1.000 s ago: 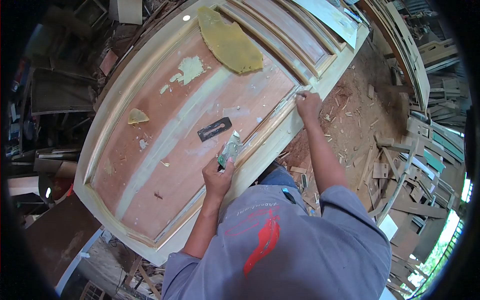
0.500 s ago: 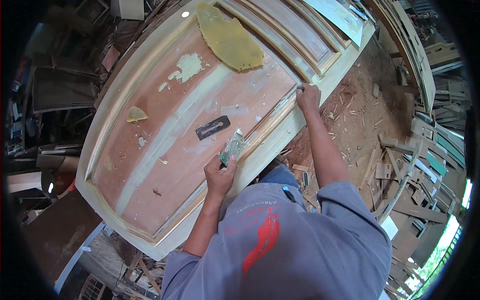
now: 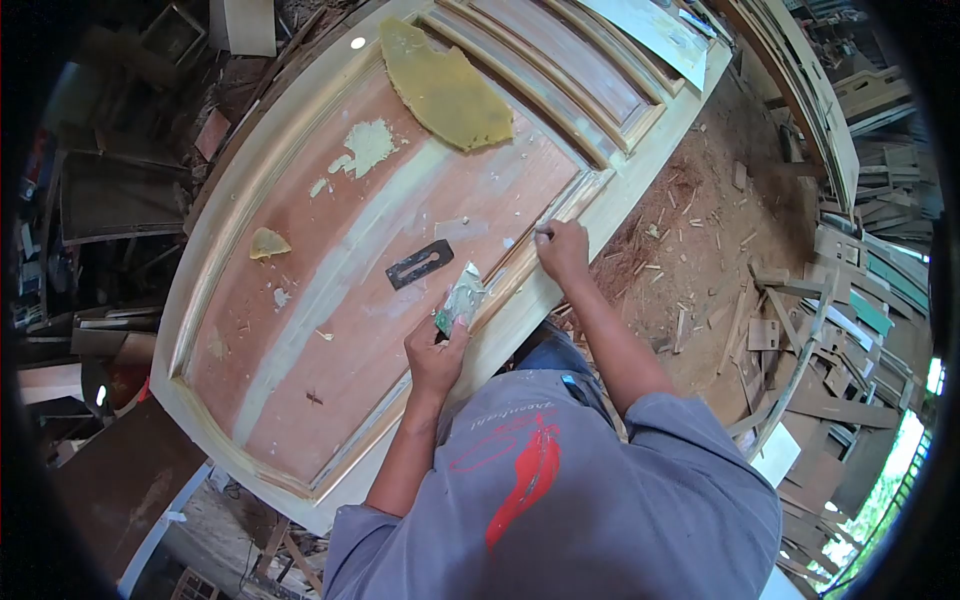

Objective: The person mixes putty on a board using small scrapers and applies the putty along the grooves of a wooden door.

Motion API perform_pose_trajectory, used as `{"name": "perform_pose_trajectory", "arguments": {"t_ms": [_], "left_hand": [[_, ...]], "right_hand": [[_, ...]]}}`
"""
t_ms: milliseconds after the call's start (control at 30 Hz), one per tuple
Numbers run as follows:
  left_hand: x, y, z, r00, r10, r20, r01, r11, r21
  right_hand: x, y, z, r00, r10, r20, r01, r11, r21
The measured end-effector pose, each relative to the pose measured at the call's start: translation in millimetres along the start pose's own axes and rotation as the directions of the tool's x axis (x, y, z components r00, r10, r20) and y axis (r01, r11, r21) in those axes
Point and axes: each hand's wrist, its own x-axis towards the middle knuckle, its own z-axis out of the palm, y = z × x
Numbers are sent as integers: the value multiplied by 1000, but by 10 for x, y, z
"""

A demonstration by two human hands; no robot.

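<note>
A large wooden panel (image 3: pixel 350 280) with raised moulding lies under both hands. My left hand (image 3: pixel 437 355) is closed around a small green piece (image 3: pixel 460 300) smeared with pale putty, held over the panel near its front moulding. Further right along that moulding (image 3: pixel 520 262), my right hand (image 3: pixel 563 250) rests with its fingers pinched; what they hold, if anything, is too small to make out. Beside the green piece lies a black slotted metal blade (image 3: pixel 419 264). Pale putty patches (image 3: pixel 368 147) mark the reddish surface.
A large yellowish flat piece (image 3: pixel 450 90) lies on the panel's far part, and a smaller one (image 3: pixel 268 243) at the left. A white sheet (image 3: pixel 655 38) is at the far right corner. Wood scraps (image 3: pixel 800 345) and shavings cover the floor at right.
My right hand has slid along the moulding toward my left hand. My left hand still holds the green piece in nearly the same place. The view has shifted slightly.
</note>
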Motion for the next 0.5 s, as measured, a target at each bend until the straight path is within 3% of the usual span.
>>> {"name": "perform_pose_trajectory", "arguments": {"t_ms": [100, 200, 300, 433, 500], "left_hand": [[8, 8, 1, 1000, -8, -2, 8, 1000, 15], [-1, 64, -9, 1000, -7, -13, 7, 1000, 21], [-12, 131, -9, 999, -45, 1, 45, 998, 37], [-1, 26, 48, 1000, 30, -4, -30, 998, 56], [-7, 31, 67, 1000, 21, -1, -21, 998, 52]], "right_hand": [[-95, 17, 12, 995, -83, -51, 85, 996, 39], [-27, 95, -73, 991, 92, -93, -83, 992, 97], [128, 183, -116, 972, 115, -203, -116, 993, 8], [232, 223, 88, 960, -87, -267, 52, 989, -138], [148, 169, 205, 958, -112, -265, 67, 983, -171]]}}
